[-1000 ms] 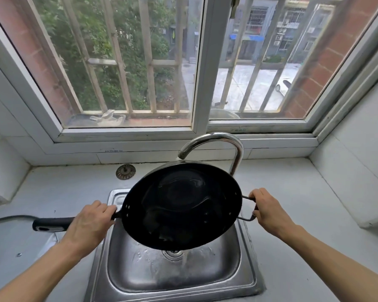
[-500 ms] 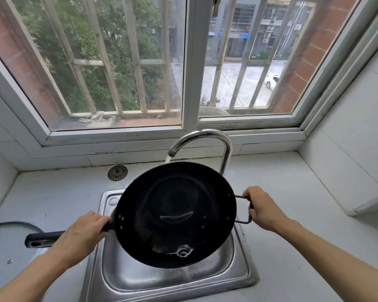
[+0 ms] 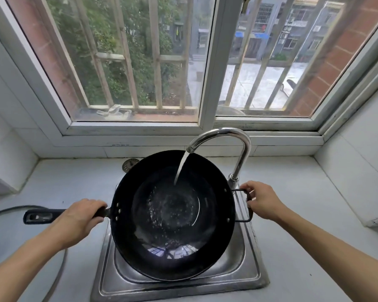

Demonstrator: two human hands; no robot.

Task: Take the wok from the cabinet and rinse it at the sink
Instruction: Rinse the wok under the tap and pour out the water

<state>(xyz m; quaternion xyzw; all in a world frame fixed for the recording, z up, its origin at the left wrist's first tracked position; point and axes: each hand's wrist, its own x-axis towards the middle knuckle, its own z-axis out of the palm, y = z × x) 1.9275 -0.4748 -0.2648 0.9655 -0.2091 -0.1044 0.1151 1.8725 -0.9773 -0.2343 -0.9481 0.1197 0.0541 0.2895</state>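
A black round wok (image 3: 140, 247) hangs level over the steel sink (image 3: 252, 275). My left hand (image 3: 80, 216) grips its long black handle (image 3: 39, 216) close to the bowl. At the right, my right hand (image 3: 263, 202) holds the small wire loop handle (image 3: 242, 220). Water falls from the curved chrome faucet (image 3: 234, 136) into the wok's middle and pools there with bubbles.
The white counter (image 3: 303, 236) surrounds the sink. A metal drain strainer (image 3: 130, 164) lies behind the wok near the wall. A rounded lid edge or cable (image 3: 13, 209) shows at the left. Tiled walls close both sides, and a barred window (image 3: 210, 62) stands behind.
The wok has gone from tilted toward me, pouring out, to level under the spout. Water now runs into it and collects. Both hands kept their hold.
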